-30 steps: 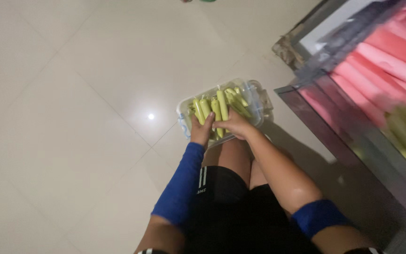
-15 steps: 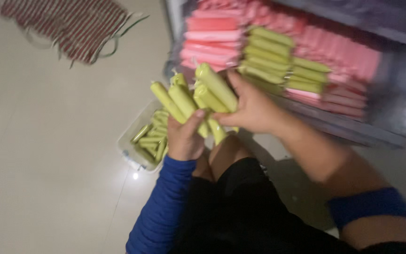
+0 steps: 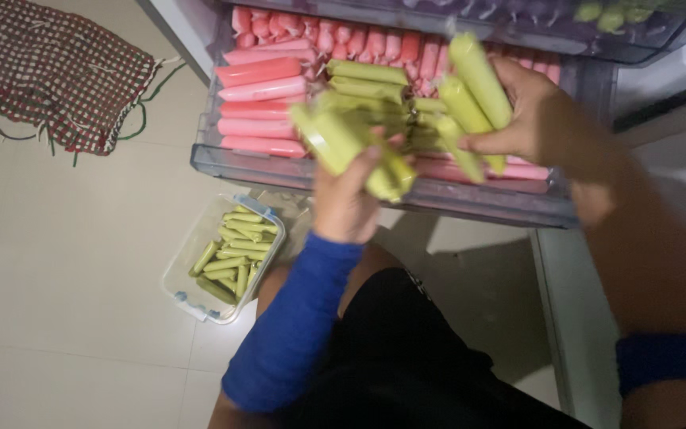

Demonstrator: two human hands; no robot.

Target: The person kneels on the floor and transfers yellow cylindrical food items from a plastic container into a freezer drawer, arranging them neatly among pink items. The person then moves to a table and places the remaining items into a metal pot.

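Your left hand (image 3: 347, 199) and right hand (image 3: 537, 119) each clamp green ice sticks (image 3: 478, 87) over the drawer (image 3: 295, 167); likely slippery, soft: grip mid-length.

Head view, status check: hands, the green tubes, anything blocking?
Left hand and right hand each grip green plastic-wrapped tubes over the clear freezer drawer. Pink tubes already stacked inside. Clear plastic tub on floor, half full. Nothing blocking.

Two hands (image 3: 343, 199) (image 3: 541, 119) — one clear tub (image 3: 192, 294), one drawer (image 3: 224, 163), one woven mat (image 3: 49, 71).
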